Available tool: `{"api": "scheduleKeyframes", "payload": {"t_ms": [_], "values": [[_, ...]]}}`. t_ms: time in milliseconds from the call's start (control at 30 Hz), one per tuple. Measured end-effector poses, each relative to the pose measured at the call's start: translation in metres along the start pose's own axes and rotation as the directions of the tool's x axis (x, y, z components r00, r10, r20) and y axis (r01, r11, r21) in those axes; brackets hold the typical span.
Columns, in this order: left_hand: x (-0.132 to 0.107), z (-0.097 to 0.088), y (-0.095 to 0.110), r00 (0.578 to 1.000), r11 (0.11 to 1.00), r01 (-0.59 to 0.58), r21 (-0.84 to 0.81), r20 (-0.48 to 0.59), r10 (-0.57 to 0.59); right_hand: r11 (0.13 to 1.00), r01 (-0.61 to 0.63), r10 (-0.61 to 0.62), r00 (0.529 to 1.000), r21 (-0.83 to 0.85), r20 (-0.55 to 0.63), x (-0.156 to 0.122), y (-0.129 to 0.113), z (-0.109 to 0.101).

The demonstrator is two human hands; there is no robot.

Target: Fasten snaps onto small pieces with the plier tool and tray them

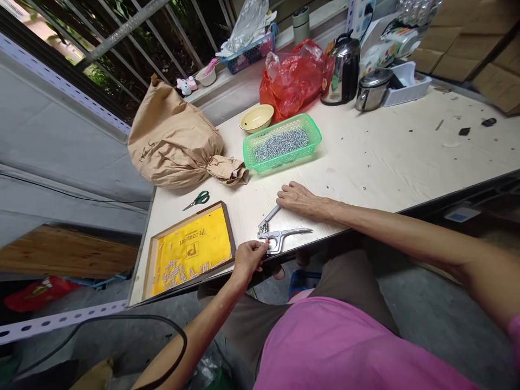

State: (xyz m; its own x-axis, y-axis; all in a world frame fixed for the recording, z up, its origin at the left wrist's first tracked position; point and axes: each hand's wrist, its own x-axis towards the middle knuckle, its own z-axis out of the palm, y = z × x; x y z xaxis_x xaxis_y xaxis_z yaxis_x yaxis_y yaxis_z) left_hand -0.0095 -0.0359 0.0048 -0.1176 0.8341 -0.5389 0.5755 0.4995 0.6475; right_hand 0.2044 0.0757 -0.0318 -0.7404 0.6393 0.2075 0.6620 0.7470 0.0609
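Observation:
At the table's front edge stands a grey metal hand press (278, 238) with a spring, a red part and a long lever (269, 216). My right hand (299, 200) is closed round the upper end of the lever. Low beside the press, my left hand (249, 259) pinches its fingertips together at the red part; what they hold is too small to make out. Left of it lies a shallow wooden tray (228, 227) lined with a yellow sheet (203, 230), with many small metal pieces (174, 273) along its near side. A green basket (280, 157) holds a heap of small metal parts (282, 143).
Green-handled scissors (200, 198) lie behind the tray. A twisted brown paper sack (174, 141), a yellow bowl (257, 118), a red plastic bag (290, 81), a kettle (341, 70) and a lidded metal pot (372, 91) stand farther back. Cardboard boxes (467, 43) are at the far right.

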Motion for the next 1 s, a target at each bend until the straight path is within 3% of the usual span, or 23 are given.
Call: {"api": "scheduleKeyframes", "payload": {"t_ms": [133,333,600,733,867,933,1000], "values": [[0.006,-0.002,-0.001,0.999,0.999,0.024,0.027,-0.024,-0.024,0.999,-0.054,0.054,0.999,-0.009,-0.002,-0.008,-0.004,0.002],[0.02,-0.018,0.004,0.992,0.977,-0.011,0.212,0.128,-0.016,0.996,-0.085,0.085,0.996,-0.002,0.007,-0.01,-0.008,-0.003],[0.031,-0.016,0.01,0.981,0.915,-0.054,0.4,0.193,-0.026,0.988,-0.15,0.15,0.989,0.026,0.02,-0.012,-0.013,-0.002],[0.026,-0.013,0.009,0.985,0.935,-0.033,0.353,0.168,-0.028,0.981,-0.188,0.188,0.982,0.054,0.017,-0.012,-0.014,-0.001],[0.014,-0.007,0.004,0.999,0.959,-0.034,0.282,0.037,0.025,0.979,-0.189,0.189,0.982,0.075,0.006,-0.013,-0.014,0.001],[0.009,-0.006,0.003,0.991,0.927,-0.098,0.363,-0.045,0.123,0.978,-0.192,0.193,0.981,0.083,0.0,-0.014,-0.014,0.003],[0.007,-0.008,0.005,0.963,0.827,-0.17,0.536,-0.089,0.256,0.977,-0.193,0.194,0.981,0.088,-0.002,-0.015,-0.015,0.005]]}}
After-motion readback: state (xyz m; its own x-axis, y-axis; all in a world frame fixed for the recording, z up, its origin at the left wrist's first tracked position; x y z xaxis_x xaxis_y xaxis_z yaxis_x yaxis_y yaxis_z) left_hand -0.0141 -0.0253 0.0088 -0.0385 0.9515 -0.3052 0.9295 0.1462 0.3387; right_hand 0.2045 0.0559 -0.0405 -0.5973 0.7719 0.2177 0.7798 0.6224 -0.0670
